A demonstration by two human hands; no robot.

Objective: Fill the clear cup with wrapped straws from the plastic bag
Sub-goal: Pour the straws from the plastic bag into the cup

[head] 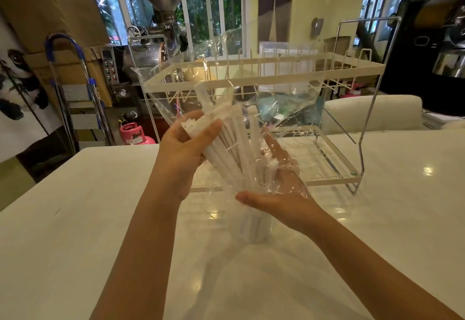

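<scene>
White dish rack (276, 67) on pale table (75, 219); pink gas cylinder (134, 133) behind.

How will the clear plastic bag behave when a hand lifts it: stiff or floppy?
Probably floppy: the plastic bag is thin, creased film, draped over the right hand. Likely light and slippery, since it is glossy. The wrapped straws inside may shift.

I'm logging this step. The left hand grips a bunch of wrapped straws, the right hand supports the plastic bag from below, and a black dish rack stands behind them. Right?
Not quite: the head view shows the dish rack is white, not black. The rest holds: the left hand grips the straws, and the right hand supports the plastic bag from below.
</scene>
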